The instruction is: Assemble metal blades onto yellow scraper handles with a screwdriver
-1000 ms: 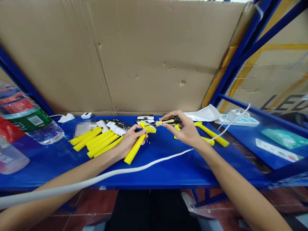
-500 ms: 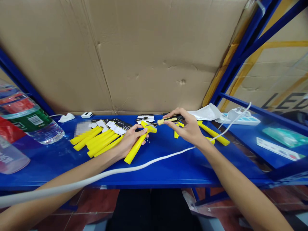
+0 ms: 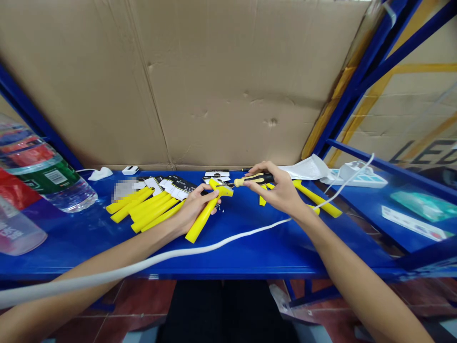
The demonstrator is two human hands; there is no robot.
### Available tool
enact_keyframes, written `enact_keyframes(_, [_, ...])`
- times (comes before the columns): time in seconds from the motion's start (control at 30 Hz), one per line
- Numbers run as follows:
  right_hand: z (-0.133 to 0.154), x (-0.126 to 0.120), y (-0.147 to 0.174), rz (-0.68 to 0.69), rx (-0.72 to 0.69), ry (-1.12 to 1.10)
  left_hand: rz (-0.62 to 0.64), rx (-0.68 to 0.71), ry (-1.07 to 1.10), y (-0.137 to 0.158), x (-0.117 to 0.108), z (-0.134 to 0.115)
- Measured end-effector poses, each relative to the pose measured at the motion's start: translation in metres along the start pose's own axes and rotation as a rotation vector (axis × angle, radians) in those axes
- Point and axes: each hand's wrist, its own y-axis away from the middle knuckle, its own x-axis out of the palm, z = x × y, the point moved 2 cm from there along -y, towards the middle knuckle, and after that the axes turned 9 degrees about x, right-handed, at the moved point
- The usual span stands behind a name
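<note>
The left hand (image 3: 194, 207) is closed round a yellow T-shaped tool (image 3: 201, 223), thumb near its crosspiece. The tool is a smooth, bright yellow all over; its thick round handle slants below the palm toward the person, and its short, wedge-like head juts past the fingertips. The right hand (image 3: 280, 188) grips a screwdriver (image 3: 259, 178) between thumb and fingers. Its handle is cream-yellow and black, and its thin shaft points left at the tool's head; whether the tip touches is too small to tell.

Tiny metal pieces (image 3: 221, 208) lie just beside the left fingertips. Left of that hand, more yellow handles (image 3: 150, 209) lie side by side against printed black-and-white cards (image 3: 178, 186); another yellow handle (image 3: 317, 197) lies right of the right hand. All rest on a glossy blue bench (image 3: 250, 257). A white cable (image 3: 171, 256) crosses below both hands. Far left of the left hand leans a big clear bottle (image 3: 57, 178) with a green label. Beyond the hands rises a creased cardboard sheet (image 3: 228, 85); below them shows red tiled floor (image 3: 139, 297).
</note>
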Motion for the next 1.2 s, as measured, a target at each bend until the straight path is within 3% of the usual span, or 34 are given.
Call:
enact_keyframes(0.2, [0.008,0.001,0.002,0.081,-0.022,-0.094,-0.001,0.005,-0.004,-0.002,-0.003,0.002])
enact_keyframes(0.57, [0.008,-0.001,0.000,-0.001,-0.074,0.067,0.013,-0.001,0.017,0.001,-0.001,-0.001])
enact_keyframes(0.8, [0.012,0.002,0.003,0.046,-0.061,-0.128,0.024,-0.005,0.063,-0.001,-0.002,-0.001])
enact_keyframes(1.03, [0.010,-0.001,0.001,-0.051,-0.099,0.066,0.029,-0.008,0.059,0.001,0.000,-0.002])
enact_keyframes(1.2, [0.012,0.001,0.001,0.030,-0.104,-0.008,0.020,0.007,0.074,0.000,-0.002,-0.002])
